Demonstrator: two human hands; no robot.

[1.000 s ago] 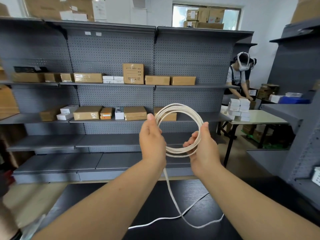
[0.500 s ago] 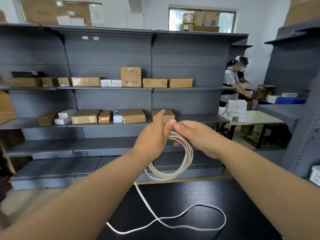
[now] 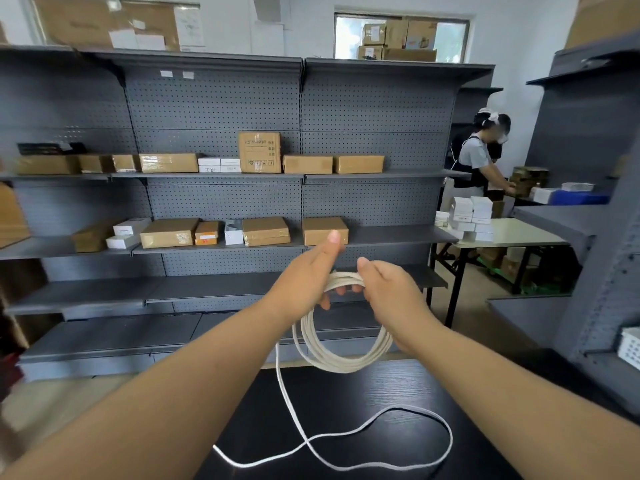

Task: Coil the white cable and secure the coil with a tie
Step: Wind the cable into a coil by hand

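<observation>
Two hands grip one white cable coil.

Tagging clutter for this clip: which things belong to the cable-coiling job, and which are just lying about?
Job: white cable, coil part-wound, tail on the black table; left hand and right hand, both gripping the coil. No tie in view.
Lying about: cardboard boxes, grey shelving, white boxes, another person.
</observation>
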